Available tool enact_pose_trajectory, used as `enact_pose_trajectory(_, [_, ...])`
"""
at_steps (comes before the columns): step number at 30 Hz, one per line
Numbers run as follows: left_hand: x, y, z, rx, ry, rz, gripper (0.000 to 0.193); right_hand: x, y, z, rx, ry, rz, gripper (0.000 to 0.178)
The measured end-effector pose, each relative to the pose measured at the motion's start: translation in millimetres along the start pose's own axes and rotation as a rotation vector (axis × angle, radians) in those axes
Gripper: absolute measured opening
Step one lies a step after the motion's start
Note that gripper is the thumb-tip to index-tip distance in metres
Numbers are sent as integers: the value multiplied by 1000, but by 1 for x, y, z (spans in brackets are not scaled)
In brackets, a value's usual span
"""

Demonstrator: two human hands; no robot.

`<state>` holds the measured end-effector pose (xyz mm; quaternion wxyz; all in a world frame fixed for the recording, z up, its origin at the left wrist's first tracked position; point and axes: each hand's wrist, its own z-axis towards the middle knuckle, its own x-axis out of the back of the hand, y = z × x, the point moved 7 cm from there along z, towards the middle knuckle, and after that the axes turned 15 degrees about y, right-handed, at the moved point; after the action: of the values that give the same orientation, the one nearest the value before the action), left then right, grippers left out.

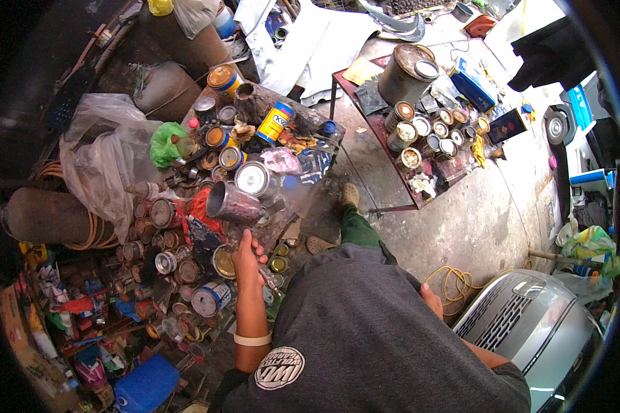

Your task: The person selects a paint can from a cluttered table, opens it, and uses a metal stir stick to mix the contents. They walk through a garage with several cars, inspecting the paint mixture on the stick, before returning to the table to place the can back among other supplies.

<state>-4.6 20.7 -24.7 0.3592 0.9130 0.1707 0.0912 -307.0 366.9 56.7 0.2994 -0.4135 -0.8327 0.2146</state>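
My left hand is closed around what looks like a spray gun, its metal end showing past my fingers. Just beyond the hand, a dark metal cup tilts with its mouth to the left; I cannot tell whether it is joined to the gun. Around it stand paint cans, among them a white-lidded can, an open can and a blue-labelled can. My right hand hangs by my right side, mostly hidden behind my shirt, so its fingers cannot be made out.
A cluttered bench holds a yellow-and-blue can and a green plastic bag. On the right, a red-framed table carries several tins and a large pot. A yellow hose lies beside a silver car bumper. A blue jug sits lower left.
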Motion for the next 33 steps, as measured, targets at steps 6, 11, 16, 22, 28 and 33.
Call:
enact_pose_trajectory(6, [0,-2,3,2,-10,12,27,7,17,12,-2,0,-6,61])
enact_pose_trajectory(11, [2,-2,4,-7,-7,16,27,2,7,3,-6,10,15,62])
enact_pose_trajectory(16, [1,-2,3,7,-9,-1,27,0,-1,0,9,11,10,60])
enact_pose_trajectory(22, [1,-1,3,10,-12,-4,27,4,7,6,-5,-19,7,59])
enact_pose_trajectory(28, [2,-2,5,9,0,-7,27,-5,-9,-6,-15,-18,77,58])
enact_pose_trajectory(33, [2,-1,4,10,1,-8,27,-1,2,1,-9,-40,37,58])
